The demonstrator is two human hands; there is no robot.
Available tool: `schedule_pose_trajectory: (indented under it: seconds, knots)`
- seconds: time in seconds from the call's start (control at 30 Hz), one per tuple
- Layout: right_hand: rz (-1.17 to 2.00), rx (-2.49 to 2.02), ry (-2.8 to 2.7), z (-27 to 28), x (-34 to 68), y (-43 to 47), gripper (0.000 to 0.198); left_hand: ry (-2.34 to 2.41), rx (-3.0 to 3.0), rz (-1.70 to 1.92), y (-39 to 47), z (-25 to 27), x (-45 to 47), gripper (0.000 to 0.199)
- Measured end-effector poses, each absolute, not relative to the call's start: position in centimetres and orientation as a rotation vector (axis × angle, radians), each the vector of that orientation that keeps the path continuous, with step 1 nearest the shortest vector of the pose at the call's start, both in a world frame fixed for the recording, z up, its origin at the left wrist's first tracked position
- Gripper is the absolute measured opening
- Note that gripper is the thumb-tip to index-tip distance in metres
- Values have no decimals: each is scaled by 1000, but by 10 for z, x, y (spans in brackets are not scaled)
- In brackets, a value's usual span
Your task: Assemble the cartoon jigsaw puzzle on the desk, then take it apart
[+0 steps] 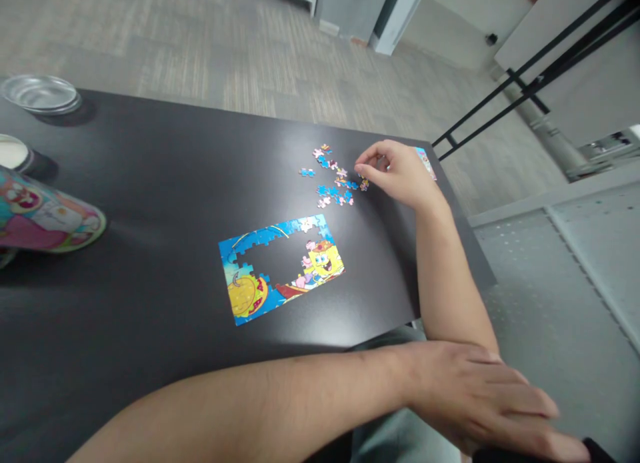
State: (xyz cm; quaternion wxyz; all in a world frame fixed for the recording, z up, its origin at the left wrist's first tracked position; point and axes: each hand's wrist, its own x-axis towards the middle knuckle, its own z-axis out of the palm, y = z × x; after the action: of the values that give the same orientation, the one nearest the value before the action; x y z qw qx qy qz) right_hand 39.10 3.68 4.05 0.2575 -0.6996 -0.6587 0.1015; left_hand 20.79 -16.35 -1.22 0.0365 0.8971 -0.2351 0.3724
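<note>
Jigsaw [250, 296] sits flat at approx. centre of frame, partly built: the outer border looks joined all round, incl. the burger at lower left & the yellow character at right. Middle's a big irregular gap w/ bare worktop [165, 183] showing, so prob. a fair bit left. Loose pcs [333, 192] lie scattered just above it, upper centre; can't tell exact no.

R hand [403, 173] is over the pile's right end, thumb & index fingers close at the tips; can't tell if a pc is between. L hand [470, 390] lies across the R forearm, lower right, fingers extended; can't tell if gripping.

Room: wide clear stretch left of the jigsaw, up to the printed tin [55, 213] at far left. Worktop's far edge runs above the pcs; right edge is near R forearm, tighter there.
</note>
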Motion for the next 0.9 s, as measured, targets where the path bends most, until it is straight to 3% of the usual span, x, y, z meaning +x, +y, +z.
schedule_pose_trajectory:
  seconds: [0.63,0.9]
  knots:
    - [512,-1827,-1776,19,382,51,14,-752,2730,1124,-159,-8,208,85]
    - [777,-1729,-1705,21,373,49,33,-752,2671,1135,-164,-13,212,80]
